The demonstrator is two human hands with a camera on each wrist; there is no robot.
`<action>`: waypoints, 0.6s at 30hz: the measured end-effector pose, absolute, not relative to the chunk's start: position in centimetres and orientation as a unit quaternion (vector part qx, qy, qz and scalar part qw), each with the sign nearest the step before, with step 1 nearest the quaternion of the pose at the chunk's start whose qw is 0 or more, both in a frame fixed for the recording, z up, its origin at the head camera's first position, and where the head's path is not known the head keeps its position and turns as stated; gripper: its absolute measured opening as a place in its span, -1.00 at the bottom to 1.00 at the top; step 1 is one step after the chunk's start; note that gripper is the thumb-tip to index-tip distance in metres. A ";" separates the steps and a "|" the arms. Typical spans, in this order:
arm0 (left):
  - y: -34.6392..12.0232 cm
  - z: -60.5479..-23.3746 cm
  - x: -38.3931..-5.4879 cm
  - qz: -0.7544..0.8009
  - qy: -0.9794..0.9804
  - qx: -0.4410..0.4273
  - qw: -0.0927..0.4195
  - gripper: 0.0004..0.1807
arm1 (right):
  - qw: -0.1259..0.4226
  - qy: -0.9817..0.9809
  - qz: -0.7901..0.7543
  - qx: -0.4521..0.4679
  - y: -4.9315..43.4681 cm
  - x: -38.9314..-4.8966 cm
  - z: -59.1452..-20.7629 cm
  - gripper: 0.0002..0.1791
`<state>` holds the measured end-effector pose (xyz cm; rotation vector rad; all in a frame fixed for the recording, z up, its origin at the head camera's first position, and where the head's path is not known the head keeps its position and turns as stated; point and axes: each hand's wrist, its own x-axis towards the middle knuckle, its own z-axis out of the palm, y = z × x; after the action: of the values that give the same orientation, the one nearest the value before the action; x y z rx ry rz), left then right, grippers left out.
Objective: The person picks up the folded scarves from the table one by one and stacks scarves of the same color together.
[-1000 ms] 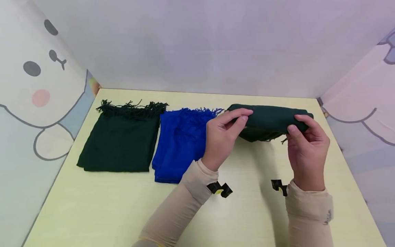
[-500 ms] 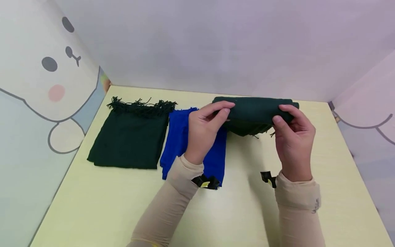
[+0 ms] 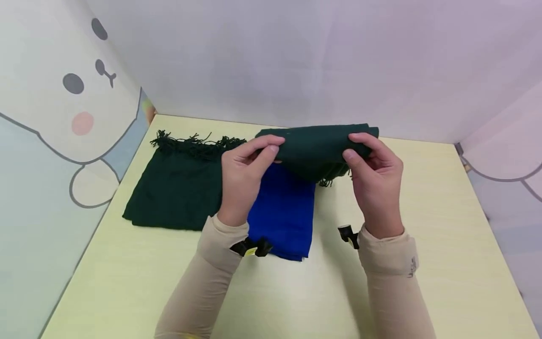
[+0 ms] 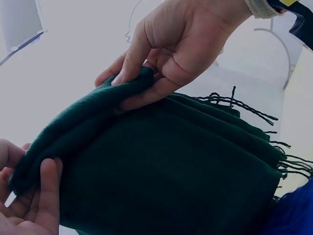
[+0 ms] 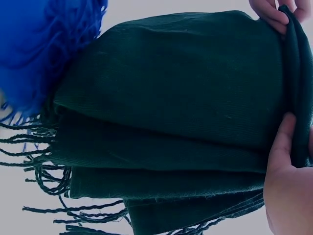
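Between my two hands hangs a folded dark green fringed scarf point(image 3: 315, 143), its folded edge uppermost and its layers and fringe drooping below. My left hand point(image 3: 245, 176) pinches that edge near its left end, thumb against fingers. Toward the right end my right hand point(image 3: 377, 181) pinches the same edge. In the right wrist view the scarf point(image 5: 181, 88) shows several stacked layers with twisted tassels at the far end. A folded blue scarf point(image 3: 281, 216) lies on the table below and partly behind the held one, overlapped by it and by my left hand.
Left of the blue scarf, another folded dark green scarf point(image 3: 173, 188) lies flat, fringe toward the back. The pale yellow table point(image 3: 432, 226) meets a white back wall point(image 3: 262, 61). Side walls carry cartoon animal prints point(image 3: 80, 99).
Both hands have carried the held green scarf leftward, from the right of the blue scarf to over its back part. The grip stays the same; the head view has shifted a little.
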<state>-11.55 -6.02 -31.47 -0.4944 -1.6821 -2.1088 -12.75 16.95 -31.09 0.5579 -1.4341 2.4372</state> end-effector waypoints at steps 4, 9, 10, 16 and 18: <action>-7.2 -31.0 -11.3 -0.759 -0.591 -0.171 0.214 -0.81 | 0.124 -0.498 0.833 0.206 15.6 -13.1 -30.8 -0.64; -8.9 -30.2 -11.0 -0.752 -0.597 -0.156 0.232 -0.83 | 0.114 -0.514 0.821 0.220 13.8 -13.5 -30.5 -0.65; -9.4 -30.1 -10.9 -0.748 -0.601 -0.150 0.237 -0.84 | 0.111 -0.523 0.815 0.223 13.4 -13.6 -30.5 -0.66; -12.4 -29.8 -10.6 -0.738 -0.604 -0.125 0.275 -0.85 | 0.078 -0.578 0.777 0.237 10.7 -14.4 -30.3 -0.69; -13.1 -29.7 -10.7 -0.741 -0.598 -0.118 0.283 -0.85 | 0.068 -0.583 0.774 0.239 10.0 -14.7 -30.3 -0.69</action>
<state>-10.65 -13.07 -29.69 -0.3150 -1.6007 -1.9843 -14.73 9.99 -30.35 0.7187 -1.7571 2.3304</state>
